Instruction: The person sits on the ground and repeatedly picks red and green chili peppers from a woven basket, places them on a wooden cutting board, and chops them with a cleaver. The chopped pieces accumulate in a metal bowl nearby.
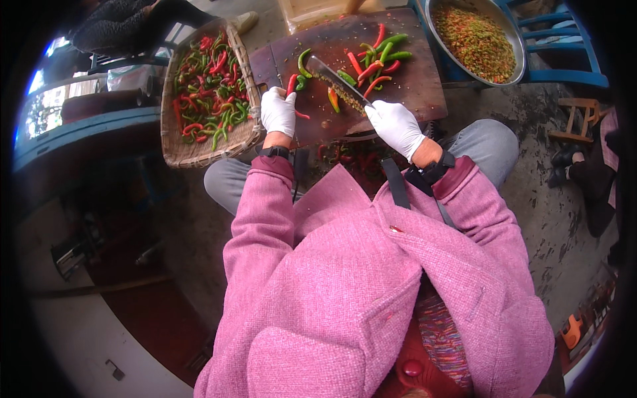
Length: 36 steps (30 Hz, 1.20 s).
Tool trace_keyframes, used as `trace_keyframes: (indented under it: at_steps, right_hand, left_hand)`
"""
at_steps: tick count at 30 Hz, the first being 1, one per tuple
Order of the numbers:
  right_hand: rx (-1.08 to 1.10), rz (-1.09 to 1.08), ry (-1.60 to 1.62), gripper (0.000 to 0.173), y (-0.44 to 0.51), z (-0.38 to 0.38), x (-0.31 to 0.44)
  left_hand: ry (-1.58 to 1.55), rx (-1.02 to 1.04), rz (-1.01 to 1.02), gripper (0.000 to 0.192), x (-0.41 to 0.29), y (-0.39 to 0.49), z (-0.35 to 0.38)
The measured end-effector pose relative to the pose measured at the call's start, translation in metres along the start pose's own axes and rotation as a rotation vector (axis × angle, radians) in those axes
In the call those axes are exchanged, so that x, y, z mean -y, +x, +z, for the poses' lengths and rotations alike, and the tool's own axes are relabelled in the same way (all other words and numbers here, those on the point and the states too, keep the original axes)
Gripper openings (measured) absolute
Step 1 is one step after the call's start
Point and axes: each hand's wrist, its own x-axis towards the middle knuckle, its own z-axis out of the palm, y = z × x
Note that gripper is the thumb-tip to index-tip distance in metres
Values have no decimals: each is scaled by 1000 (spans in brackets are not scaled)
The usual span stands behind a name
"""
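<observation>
My left hand (pixel 277 111), in a white glove, grips a red chili pepper (pixel 291 85) at the left side of a dark wooden cutting board (pixel 413 94). A curved green chili (pixel 303 63) lies just beyond it. My right hand (pixel 396 127), also gloved, is closed around the handle of a kitchen knife (pixel 334 74). The blade slants up and left over the board, with chopped bits stuck along it. An orange-green chili (pixel 333 100) lies beside the blade. Past the knife sits a loose pile of red and green chilies (pixel 372 67).
A woven bamboo basket (pixel 244 52) full of chilies stands left of the board. At the upper right, a metal basin (pixel 518 62) holds chopped chili. More red chilies (pixel 366 161) lie below the board. Another person's legs (pixel 174 22) show at upper left. A wooden stool (pixel 572 119) stands right.
</observation>
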Motion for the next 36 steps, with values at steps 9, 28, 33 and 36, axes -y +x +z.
trace_keyframes:
  at_steps: [9, 28, 33, 36]
  right_hand:
    - [35, -37, -168, 29, -10, -3, 3]
    - [129, -185, -187, 26, -17, 13, 13]
    - [84, -255, -278, 22, -15, 17, 24]
    - [164, -178, -283, 24, -12, 22, 21]
  left_hand:
    - [-315, 55, -50, 12, -7, -22, -25]
    - [-174, 149, 56, 16, -11, -71, -16]
    - [-79, 88, 109, 16, -18, -73, -18]
    - [-192, 172, -3, 17, -21, -75, -17]
